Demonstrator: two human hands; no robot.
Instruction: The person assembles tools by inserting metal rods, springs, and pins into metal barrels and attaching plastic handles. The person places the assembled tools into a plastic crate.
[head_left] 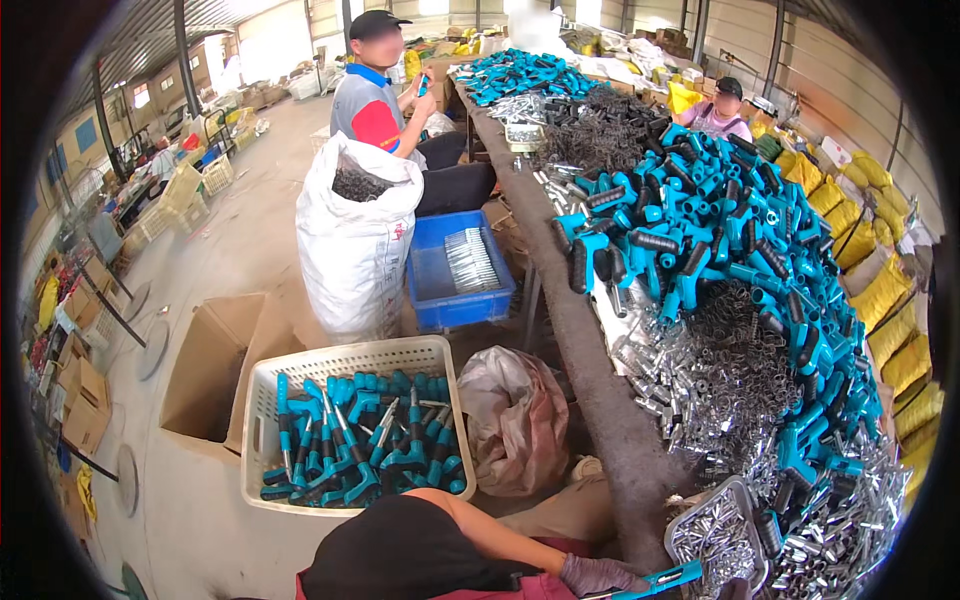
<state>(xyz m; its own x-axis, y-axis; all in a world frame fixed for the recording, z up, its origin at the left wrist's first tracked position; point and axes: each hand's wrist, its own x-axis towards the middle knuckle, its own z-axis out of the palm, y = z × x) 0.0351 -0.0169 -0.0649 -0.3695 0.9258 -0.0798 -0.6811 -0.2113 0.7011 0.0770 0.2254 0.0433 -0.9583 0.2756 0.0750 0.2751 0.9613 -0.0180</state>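
At the lower edge, my left hand [603, 577] wears a dark glove and is closed around a teal pistol-grip tool handle [662, 579]. A thin metal rod shows beneath that hand. Just right of the handle is a grey plastic basket [715, 535] of small metal pins, on the table's near edge. Only a dark gloved bit of my right hand [737, 590] shows below the basket; its fingers are hidden. Beyond the basket lie a heap of dark springs [735, 350], loose silvery metal parts [840, 535] and a large pile of teal and black handles [720, 215].
Left of my arm stands a cream crate [350, 352] of assembled teal tools, beside an open cardboard box [215, 375]. A crumpled sack [512, 420], a blue bin [445, 318] and a white sack [350, 260] line the long table [600, 390]. Two co-workers sit farther along the table.
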